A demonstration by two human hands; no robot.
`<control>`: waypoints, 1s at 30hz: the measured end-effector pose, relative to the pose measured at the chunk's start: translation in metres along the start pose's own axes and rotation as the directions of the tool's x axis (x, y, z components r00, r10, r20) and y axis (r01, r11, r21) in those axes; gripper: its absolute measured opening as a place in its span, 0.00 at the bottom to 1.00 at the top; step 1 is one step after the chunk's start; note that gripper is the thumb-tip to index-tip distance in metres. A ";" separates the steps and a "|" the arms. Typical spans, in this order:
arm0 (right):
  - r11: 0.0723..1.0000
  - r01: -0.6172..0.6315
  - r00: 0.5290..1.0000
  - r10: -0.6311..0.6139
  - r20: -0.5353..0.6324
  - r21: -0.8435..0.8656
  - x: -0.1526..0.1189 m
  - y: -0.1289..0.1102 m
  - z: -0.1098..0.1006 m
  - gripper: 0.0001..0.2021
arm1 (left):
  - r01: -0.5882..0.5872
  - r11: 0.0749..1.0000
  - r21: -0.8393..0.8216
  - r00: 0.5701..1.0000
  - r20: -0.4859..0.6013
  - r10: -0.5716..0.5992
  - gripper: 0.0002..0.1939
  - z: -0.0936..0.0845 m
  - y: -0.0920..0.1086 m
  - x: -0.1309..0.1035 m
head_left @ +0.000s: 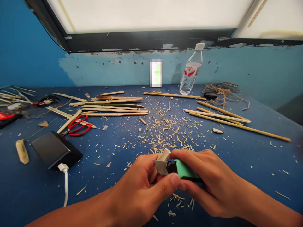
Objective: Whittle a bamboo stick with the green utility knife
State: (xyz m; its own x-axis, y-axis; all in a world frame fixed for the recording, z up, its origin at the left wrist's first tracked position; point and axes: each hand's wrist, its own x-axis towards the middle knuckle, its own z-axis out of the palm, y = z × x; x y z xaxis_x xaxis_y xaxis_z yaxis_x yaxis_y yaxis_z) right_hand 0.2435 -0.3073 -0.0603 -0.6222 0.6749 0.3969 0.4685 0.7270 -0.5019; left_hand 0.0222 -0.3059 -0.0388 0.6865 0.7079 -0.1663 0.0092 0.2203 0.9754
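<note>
- Held a short bamboo piece [165, 154] in the left hand [142, 186], with fingers clamped around it, over the middle of the table [260, 154] toward its near edge.
- Gripped a green-handled knife [187, 170] in the right hand [213, 176], with fingers closed on the handle and the blade [161, 167] lying across the bamboo piece.
- Rested the left thumb against the knife, just beside the blade.
- Had pale shavings [165, 126] scattered beneath and beyond the hands, out toward the table's far edge.
- Had split bamboo strips [113, 110] lying left of the thickest scatter, with red-handled scissors [80, 126] among the nearer ones.
- Had a black box [55, 149], with a white cable [65, 186] plugged in, nearer the left.
- Had thin bamboo sticks [239, 126] lying toward the right edge.
- Had a water bottle [190, 74] standing near the far edge, and brown twine [223, 94] tangled near the far right corner.
</note>
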 end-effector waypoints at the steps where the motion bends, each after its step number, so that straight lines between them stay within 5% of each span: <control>1: 1.000 0.002 1.000 -0.002 -0.002 0.007 0.000 0.000 0.000 0.12 | -0.005 1.000 -0.010 1.000 -0.003 0.005 0.20 0.001 -0.002 0.000; 10: 0.997 -0.016 0.997 0.010 -0.081 -0.080 0.000 -0.002 0.004 0.11 | -0.081 0.995 -0.062 0.986 -0.148 0.071 0.13 0.006 0.004 0.005; 25: 0.950 -0.127 0.957 0.042 -0.287 -0.285 0.006 -0.012 0.028 0.10 | -0.057 0.996 -0.072 0.947 -0.321 0.031 0.17 0.010 -0.009 0.005; 30: 0.956 -0.192 0.935 0.109 -0.337 -0.222 0.014 -0.006 0.027 0.11 | -0.022 0.997 -0.068 0.905 -0.426 -0.009 0.25 0.012 -0.023 0.003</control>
State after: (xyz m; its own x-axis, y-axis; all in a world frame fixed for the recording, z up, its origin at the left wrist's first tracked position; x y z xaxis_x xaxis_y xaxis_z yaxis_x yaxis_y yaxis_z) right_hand 0.2155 -0.3059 -0.0725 -0.3190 0.7532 0.5753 0.7065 0.5936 -0.3854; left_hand 0.0329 -0.3165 -0.0597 0.3111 0.9243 -0.2213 -0.0552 0.2500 0.9667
